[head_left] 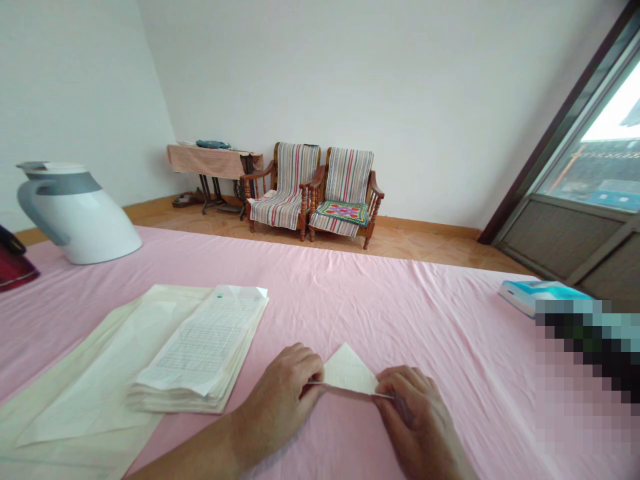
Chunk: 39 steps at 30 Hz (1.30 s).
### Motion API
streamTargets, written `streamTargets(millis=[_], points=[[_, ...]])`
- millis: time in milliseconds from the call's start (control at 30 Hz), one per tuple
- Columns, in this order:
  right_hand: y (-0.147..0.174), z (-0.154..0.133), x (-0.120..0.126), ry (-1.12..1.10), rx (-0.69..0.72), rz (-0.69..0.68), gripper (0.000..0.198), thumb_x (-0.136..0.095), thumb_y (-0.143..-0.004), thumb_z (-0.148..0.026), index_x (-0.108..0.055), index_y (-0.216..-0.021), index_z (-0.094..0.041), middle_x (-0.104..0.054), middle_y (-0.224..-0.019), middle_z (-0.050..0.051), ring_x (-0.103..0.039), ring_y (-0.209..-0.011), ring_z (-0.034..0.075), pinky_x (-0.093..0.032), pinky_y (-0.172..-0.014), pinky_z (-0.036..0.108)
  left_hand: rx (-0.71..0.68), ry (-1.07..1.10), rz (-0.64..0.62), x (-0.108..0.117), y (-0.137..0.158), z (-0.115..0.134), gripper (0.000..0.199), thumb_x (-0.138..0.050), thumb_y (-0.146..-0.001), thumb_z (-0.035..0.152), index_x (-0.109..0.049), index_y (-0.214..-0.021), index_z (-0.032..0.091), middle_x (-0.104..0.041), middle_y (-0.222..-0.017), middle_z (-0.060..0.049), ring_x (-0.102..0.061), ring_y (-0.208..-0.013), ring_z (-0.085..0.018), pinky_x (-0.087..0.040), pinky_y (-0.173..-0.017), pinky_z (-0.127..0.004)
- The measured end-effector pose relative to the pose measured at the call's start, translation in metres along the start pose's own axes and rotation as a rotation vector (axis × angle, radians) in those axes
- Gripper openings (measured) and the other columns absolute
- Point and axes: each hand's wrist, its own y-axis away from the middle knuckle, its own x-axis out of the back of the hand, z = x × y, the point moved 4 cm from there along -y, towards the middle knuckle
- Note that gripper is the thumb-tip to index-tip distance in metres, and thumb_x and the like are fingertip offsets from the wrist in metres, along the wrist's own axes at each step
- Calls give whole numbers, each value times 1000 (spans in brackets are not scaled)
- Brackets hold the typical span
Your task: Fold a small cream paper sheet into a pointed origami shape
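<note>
Open middle, blocked sides
Beyond the small paper, the way runs free over the desk to its far edge; the paper stack stands low on the left, the jug farther back, and the blue pack bounds the right.

A room in a home, striped throws over two wooden armchairs, a colourful patterned seat mat, a cloth-draped stand on metal legs, a white-and-grey jug on pink cloth
</note>
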Motion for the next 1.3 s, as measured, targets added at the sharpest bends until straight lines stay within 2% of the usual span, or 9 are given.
streamTargets(millis=[133,267,400,533,900,1033,1200,1300], points=[[0,10,-5,-84,-128,-15,14,-53,-90,-27,-60,-79,-24,-63,-90,4,-59,-85,22,-43,-73,35,130,64,-22,1,-2,-6,16,-58,-74,2,-53,-69,17,-57,-73,1,-52,-72,-14,-34,-65,-25],[-3,17,-8,-127,-228,4,17,-54,-89,-31,-60,-75,-24,-63,-92,4,-58,-86,23,-41,-74,36,192,112,-18,0,-3,-9,10,-57,-74,7,-57,-75,18,-58,-74,2,-54,-71,-15,-36,-66,-25],[-7,20,-10,-121,-269,11,22,-53,-89,-34,-56,-70,-23,-61,-86,4,-56,-80,23,-39,-70,35,219,160,10,-2,-4,-11,20,-57,-73,7,-60,-89,19,-62,-84,0,-57,-77,-16,-39,-72,-26],[-9,20,-11,-74,-277,13,22,-54,-88,-33,-52,-68,-23,-59,-79,3,-54,-74,21,-37,-66,33,217,162,31,-4,-4,-12,32,-58,-71,6,-60,-100,20,-64,-90,-1,-59,-85,-18,-40,-78,-27],[-7,19,-12,47,-256,24,19,-58,-86,-27,-49,-69,-23,-55,-74,1,-51,-69,20,-34,-63,32,224,53,41,-9,-3,-17,38,-55,-74,9,-57,-110,21,-57,-77,2,-56,-72,-17,-40,-69,-28],[-6,19,-12,71,-247,36,19,-57,-85,-27,-48,-69,-23,-54,-73,1,-51,-68,20,-34,-62,32,208,45,48,-11,-2,-19,37,-55,-75,7,-57,-109,21,-56,-75,2,-55,-73,-18,-40,-69,-28],[-4,20,-10,40,-240,100,4,-56,-85,-26,-53,-84,-23,-58,-83,3,-55,-74,21,-39,-65,32,177,33,73,-8,-2,-16,42,-54,-74,-2,-56,-109,19,-57,-85,0,-56,-79,-17,-42,-72,-27],[-4,14,-6,89,-170,117,5,-53,-86,-22,-55,-90,-23,-60,-88,4,-56,-77,22,-38,-67,34,82,-19,62,-4,-3,-8,29,-54,-78,-4,-59,-97,18,-57,-95,-3,-55,-89,-18,-43,-77,-28]])
